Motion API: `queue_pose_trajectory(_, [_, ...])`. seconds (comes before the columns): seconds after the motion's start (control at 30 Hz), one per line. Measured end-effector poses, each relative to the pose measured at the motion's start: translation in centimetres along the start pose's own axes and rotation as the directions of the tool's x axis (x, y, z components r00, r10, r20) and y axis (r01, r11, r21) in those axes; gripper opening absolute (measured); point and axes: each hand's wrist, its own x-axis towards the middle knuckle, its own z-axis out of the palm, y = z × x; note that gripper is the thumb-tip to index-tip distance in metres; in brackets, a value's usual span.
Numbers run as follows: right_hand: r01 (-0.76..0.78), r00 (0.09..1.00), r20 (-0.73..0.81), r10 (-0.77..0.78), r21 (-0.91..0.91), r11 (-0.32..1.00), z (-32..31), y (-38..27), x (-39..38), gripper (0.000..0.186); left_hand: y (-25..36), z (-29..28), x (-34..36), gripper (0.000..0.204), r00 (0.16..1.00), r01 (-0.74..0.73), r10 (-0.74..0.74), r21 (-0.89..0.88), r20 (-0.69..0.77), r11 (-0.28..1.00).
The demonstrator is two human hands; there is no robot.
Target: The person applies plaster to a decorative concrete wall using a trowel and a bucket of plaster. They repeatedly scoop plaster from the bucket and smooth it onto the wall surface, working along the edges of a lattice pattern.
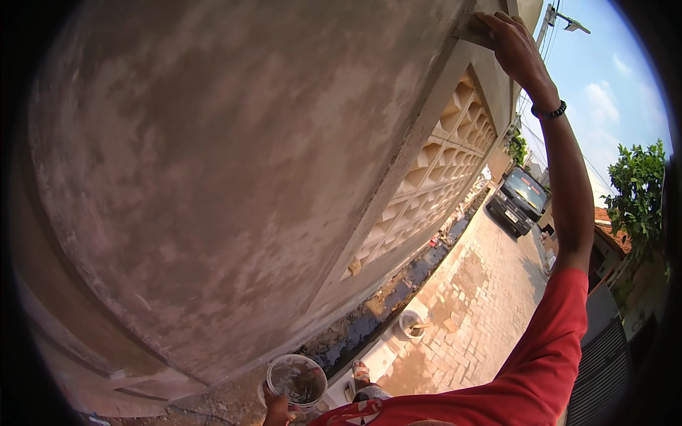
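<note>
My right hand [508, 50], with a black beaded bracelet at the wrist, is raised high, its fingers closed on a grey flat tool [470, 28] against the edge of the plastered wall [227, 156], above a panel of patterned vent blocks [433, 177]. Low in the view, my left hand [275, 405] grips the side of a pale plastic bucket [297, 362], which has some wet grey material inside.
A gutter with dark water [369, 319] runs along the wall's foot. Beside it, another bucket [410, 325] stands near my sandalled foot [361, 373] on the paved lane [483, 298]. A dark vehicle [517, 202] is up the lane; trees, roofs and overhead wires are at right.
</note>
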Motion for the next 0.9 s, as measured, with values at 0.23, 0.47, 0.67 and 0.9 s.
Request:
queue_pose_trajectory(0.23, [-0.047, 0.995, 0.093, 0.031, 0.173, 0.984, -1.3, -9.1, -5.2, 0.047, -1.0, -1.5, 2.2, 0.071, 0.998, -0.054, 0.054, -0.004, -0.009, 0.999])
queue_pose_trajectory(0.47, [-0.018, 0.937, 0.322, -0.133, 0.427, 0.904, -2.6, -18.2, -12.9, 0.045, -1.3, -2.6, 1.3, 0.071, 0.996, -0.088, 0.086, -0.041, -0.028, 0.995])
queue_pose_trajectory(0.67, [-0.323, 0.858, -0.087, 0.506, 0.674, 0.664, 0.1, -9.8, -10.7, 0.052, -2.4, -3.5, 1.3, 0.070, 0.994, -0.080, 0.072, -0.092, -0.086, 0.993])
queue_pose_trajectory(0.9, [-0.229, 0.738, -0.257, 0.624, 0.774, 0.590, 7.0, -3.9, -4.9, 0.053, -3.0, -2.6, 1.4, 0.070, 0.997, -0.065, 0.062, -0.073, -0.042, 0.995])
